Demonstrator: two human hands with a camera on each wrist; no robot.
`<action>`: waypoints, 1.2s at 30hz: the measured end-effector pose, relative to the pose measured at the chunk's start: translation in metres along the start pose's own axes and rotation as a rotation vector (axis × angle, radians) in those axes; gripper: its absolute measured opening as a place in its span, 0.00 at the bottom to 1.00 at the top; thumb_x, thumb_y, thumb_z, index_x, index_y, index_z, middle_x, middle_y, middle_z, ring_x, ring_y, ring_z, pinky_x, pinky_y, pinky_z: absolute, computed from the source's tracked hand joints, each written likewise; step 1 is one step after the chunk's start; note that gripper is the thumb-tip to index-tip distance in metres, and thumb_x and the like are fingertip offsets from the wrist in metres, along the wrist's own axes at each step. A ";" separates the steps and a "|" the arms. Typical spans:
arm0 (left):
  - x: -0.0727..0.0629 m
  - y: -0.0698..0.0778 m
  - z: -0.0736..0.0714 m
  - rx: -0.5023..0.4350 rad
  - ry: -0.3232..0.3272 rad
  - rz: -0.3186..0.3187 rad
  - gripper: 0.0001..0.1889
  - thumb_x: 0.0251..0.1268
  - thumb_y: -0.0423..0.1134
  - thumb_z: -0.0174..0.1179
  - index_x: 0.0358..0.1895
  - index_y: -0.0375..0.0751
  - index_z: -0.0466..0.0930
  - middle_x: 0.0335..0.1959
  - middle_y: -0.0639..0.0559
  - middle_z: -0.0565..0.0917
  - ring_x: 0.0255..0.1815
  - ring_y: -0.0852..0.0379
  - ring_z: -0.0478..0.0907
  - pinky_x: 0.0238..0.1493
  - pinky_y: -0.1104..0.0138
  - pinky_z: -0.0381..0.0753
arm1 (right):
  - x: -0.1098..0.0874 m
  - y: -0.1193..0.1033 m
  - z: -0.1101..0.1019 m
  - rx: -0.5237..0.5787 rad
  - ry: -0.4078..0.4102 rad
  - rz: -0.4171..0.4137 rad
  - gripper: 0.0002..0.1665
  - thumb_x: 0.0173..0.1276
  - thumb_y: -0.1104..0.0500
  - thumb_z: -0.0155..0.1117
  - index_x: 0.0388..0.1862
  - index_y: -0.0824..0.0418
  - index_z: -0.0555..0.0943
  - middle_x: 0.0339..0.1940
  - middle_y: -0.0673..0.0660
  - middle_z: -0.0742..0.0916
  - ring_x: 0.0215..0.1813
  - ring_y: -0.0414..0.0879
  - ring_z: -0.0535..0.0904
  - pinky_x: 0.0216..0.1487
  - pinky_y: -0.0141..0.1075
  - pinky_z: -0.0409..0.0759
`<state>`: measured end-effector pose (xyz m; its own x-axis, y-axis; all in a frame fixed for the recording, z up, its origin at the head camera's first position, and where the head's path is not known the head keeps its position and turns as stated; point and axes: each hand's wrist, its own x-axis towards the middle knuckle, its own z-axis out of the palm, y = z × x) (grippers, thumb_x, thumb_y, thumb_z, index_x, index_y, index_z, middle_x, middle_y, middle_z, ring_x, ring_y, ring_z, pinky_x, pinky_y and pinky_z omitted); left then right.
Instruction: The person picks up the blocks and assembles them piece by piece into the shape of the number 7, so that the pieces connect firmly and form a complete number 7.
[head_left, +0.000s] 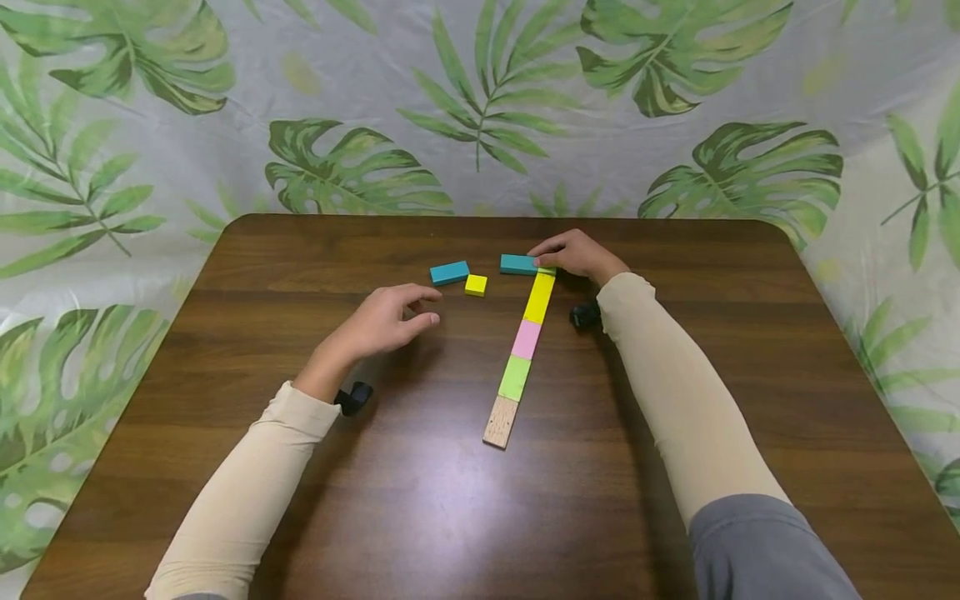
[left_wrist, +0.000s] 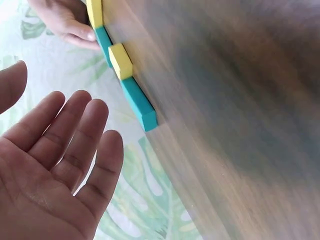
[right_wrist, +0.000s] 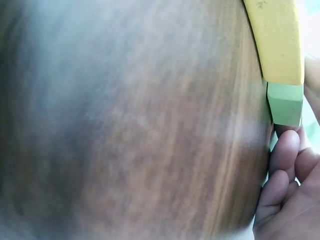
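Observation:
A straight row of flat blocks runs up the table: bare wood (head_left: pixel 500 422), green (head_left: pixel 514 378), pink (head_left: pixel 527 340), yellow (head_left: pixel 539 298), and a small green block (right_wrist: pixel 286 104) at the far end. Across that end, pointing left, lies a blue block (head_left: pixel 517 264). My right hand (head_left: pixel 576 253) pinches the blue block's right end between thumb and fingers, beside the small green block. Left of the row, my left hand (head_left: pixel 388 320) hovers with relaxed fingers and an empty palm. Nearest to it are a loose blue block (head_left: pixel 449 272) and a small yellow block (head_left: pixel 476 285).
The brown wooden table (head_left: pixel 337 517) has its far edge just beyond the blocks. Behind it hangs a leaf-patterned cloth (head_left: pixel 495 192). Black wrist cameras (head_left: pixel 355 398) sit below both wrists.

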<state>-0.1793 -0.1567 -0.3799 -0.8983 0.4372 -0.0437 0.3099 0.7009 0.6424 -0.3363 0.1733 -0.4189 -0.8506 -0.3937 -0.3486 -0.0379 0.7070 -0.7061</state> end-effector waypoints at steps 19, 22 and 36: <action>0.063 -0.027 -0.007 0.106 0.110 -0.042 0.17 0.69 0.38 0.62 0.59 0.43 0.82 0.60 0.47 0.82 0.59 0.44 0.77 0.60 0.50 0.75 | 0.001 -0.002 0.000 0.023 -0.011 0.015 0.22 0.75 0.53 0.59 0.64 0.57 0.80 0.74 0.61 0.73 0.76 0.59 0.64 0.74 0.55 0.64; 0.068 -0.033 -0.007 0.111 0.089 -0.070 0.18 0.69 0.40 0.62 0.60 0.45 0.81 0.62 0.48 0.80 0.60 0.45 0.76 0.62 0.50 0.74 | 0.001 -0.001 -0.001 0.028 -0.011 0.025 0.22 0.75 0.53 0.59 0.64 0.57 0.80 0.75 0.61 0.72 0.76 0.59 0.63 0.74 0.55 0.64; 0.090 -0.051 -0.003 0.052 0.012 -0.193 0.20 0.69 0.41 0.62 0.62 0.44 0.80 0.65 0.44 0.78 0.65 0.44 0.72 0.67 0.52 0.71 | 0.001 -0.002 -0.002 0.040 -0.013 0.044 0.21 0.75 0.54 0.59 0.64 0.57 0.80 0.75 0.60 0.72 0.77 0.57 0.63 0.76 0.54 0.62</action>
<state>-0.2770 -0.1549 -0.4141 -0.9461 0.2857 -0.1528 0.1472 0.7993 0.5826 -0.3377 0.1722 -0.4164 -0.8443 -0.3704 -0.3873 0.0207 0.6996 -0.7142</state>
